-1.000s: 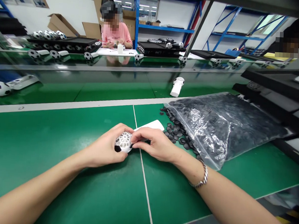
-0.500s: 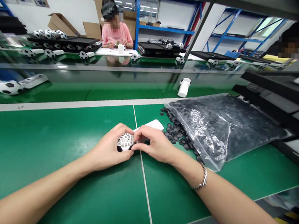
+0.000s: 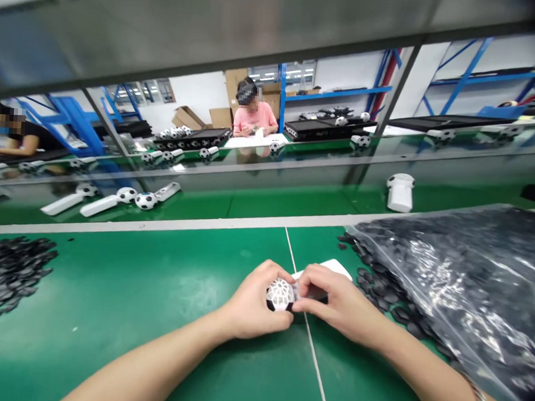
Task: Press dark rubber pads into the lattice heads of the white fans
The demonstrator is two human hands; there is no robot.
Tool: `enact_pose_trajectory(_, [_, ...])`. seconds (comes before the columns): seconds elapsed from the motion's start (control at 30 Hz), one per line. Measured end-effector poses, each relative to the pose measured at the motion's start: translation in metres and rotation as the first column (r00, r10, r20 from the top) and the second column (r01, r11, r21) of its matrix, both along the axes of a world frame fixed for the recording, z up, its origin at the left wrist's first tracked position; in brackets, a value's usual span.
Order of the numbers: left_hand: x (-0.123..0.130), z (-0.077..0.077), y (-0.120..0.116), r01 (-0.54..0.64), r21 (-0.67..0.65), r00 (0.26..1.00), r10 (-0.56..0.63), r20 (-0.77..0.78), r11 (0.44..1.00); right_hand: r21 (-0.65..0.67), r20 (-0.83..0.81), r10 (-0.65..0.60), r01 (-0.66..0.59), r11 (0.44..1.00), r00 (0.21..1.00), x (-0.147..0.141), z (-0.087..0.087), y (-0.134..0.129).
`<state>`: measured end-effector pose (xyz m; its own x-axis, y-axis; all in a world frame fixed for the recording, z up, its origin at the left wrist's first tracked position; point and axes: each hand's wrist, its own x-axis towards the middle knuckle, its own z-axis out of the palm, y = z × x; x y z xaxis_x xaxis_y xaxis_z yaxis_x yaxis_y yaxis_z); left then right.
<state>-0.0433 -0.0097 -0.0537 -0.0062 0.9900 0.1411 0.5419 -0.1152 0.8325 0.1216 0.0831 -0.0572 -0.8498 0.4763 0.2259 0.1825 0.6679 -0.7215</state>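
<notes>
Item: green worktop [image 3: 164, 285], crossed by a pale seam [image 3: 317, 370]. At its left, a heap of black pieces [image 3: 12, 277]; at its right, a clear bag [image 3: 464, 282] of dark contents, loose black bits [image 3: 379, 284] along its edge. Centre, near the seam: one white lattice ball [image 3: 281, 293], black-patched, clasped between thumb and fingers of the left hand [image 3: 253, 301]. Right hand [image 3: 334, 303]: thumb and forefinger at the ball's right side; whether they pinch anything, I cannot tell. White handle [image 3: 337, 266] just beyond. Opposite: glossy green belt [image 3: 267, 204] bearing football-headed articles [image 3: 146, 201]; co-worker in pink [image 3: 255, 117]; blue shelving [image 3: 281, 105].
</notes>
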Motion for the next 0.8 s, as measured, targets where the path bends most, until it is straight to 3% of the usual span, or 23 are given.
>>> enact_pose_trajectory(0.13, [-0.019,0.0,0.007,-0.147,-0.059,0.986,0.151,0.069,0.987,0.1,0.116,-0.145,0.134,0.986,0.983,0.008,0.002,0.007])
enact_pose_trajectory(0.23, [-0.05,0.003,0.029,-0.322,-0.033,0.945,0.323,0.056,0.946,0.158,0.238,-0.184,0.149,0.976,0.954,0.011,0.0,0.009])
enact_pose_trajectory(0.3, [-0.077,0.01,0.054,-0.433,0.025,0.901,0.432,0.031,0.901,0.153,0.298,-0.154,0.113,0.982,0.942,0.011,-0.004,0.009])
enact_pose_trajectory(0.43, [-0.126,0.016,0.112,-0.627,0.184,0.763,0.645,-0.055,0.757,0.153,0.344,-0.121,0.071,0.986,0.931,0.01,-0.012,0.007])
enact_pose_trajectory(0.6, [-0.147,-0.016,0.152,-0.713,0.203,0.635,0.741,-0.218,0.671,0.208,0.336,-0.137,0.069,0.976,0.932,0.011,-0.013,0.008])
enact_pose_trajectory(0.7, [-0.149,-0.033,0.157,-0.71,0.201,0.613,0.732,-0.296,0.675,0.25,0.343,-0.159,0.073,0.965,0.926,0.013,-0.01,0.01])
enact_pose_trajectory(0.8, [-0.152,-0.039,0.156,-0.681,0.212,0.624,0.707,-0.332,0.701,0.267,0.337,-0.18,0.09,0.959,0.924,0.016,-0.011,0.013])
